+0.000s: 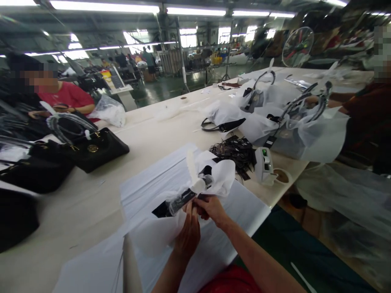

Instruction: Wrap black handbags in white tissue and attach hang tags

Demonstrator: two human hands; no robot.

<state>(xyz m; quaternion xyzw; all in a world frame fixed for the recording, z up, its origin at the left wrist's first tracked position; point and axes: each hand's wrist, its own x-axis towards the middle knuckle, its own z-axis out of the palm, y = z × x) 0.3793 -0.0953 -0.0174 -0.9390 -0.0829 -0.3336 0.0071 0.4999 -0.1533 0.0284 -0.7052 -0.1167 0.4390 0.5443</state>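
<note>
A dark bag (161,210) partly wrapped in white tissue (157,240) lies on flat white sheets in front of me. Clear film covers its dark handle (183,200), and a white strip (192,165) sticks up from it. My left hand (190,232) is at the near side of the bag, fingers together and pressed against its edge. My right hand (210,208) meets it from the right, fingers curled in a pinch at the same edge. What lies between the fingertips is too small to make out.
A pile of black tags (235,152) and a white tape dispenser (264,166) sit beyond the sheets. Black handbags (104,150) stand at left, tissue-wrapped bags (290,138) at right. A person in red (71,95) works across the table (146,130); another person's arm shows at right.
</note>
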